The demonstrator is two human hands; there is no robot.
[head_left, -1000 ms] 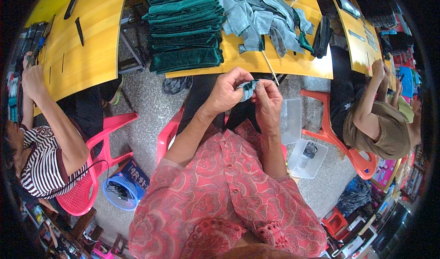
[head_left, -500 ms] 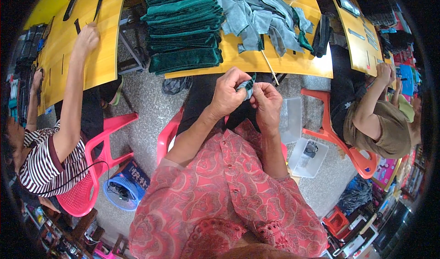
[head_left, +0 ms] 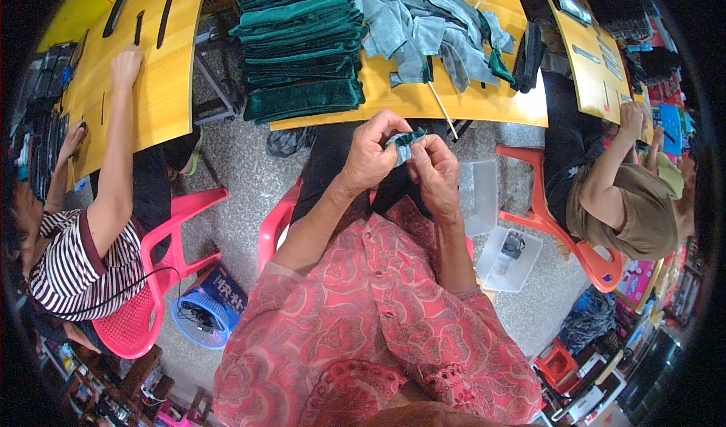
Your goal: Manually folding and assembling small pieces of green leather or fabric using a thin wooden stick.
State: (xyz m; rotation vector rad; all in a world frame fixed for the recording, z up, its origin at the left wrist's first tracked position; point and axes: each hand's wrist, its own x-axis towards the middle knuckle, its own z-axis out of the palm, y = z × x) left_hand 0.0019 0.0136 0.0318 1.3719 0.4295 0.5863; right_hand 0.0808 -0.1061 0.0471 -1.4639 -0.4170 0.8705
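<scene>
A small piece of green velvet fabric (head_left: 403, 149), its pale grey-green underside partly showing, is pinched between my two hands above my lap. My left hand (head_left: 372, 151) grips its left side with thumb and fingers. On its right edge my right hand (head_left: 436, 171) closes, thumb against fingers. Just beyond, on the yellow table (head_left: 333, 117), lies a tall stack of dark green velvet pieces (head_left: 302, 49). Right of the stack spreads a loose heap of pale grey-green pieces (head_left: 435, 30). A thin wooden stick (head_left: 442, 109) juts over the table's near edge.
A co-worker in a striped shirt (head_left: 87, 264) reaches over the left table (head_left: 162, 86) with black strips on it. Another co-worker (head_left: 635, 208) sits at right by an orange chair (head_left: 537, 200). Clear plastic bins (head_left: 508, 260) and a blue basket (head_left: 200, 317) stand on the floor.
My fingers have shifted on the fabric, and my right hand has moved slightly left, closer to my left. The left co-worker's hand has drawn back from a black strip, which now lies on the table.
</scene>
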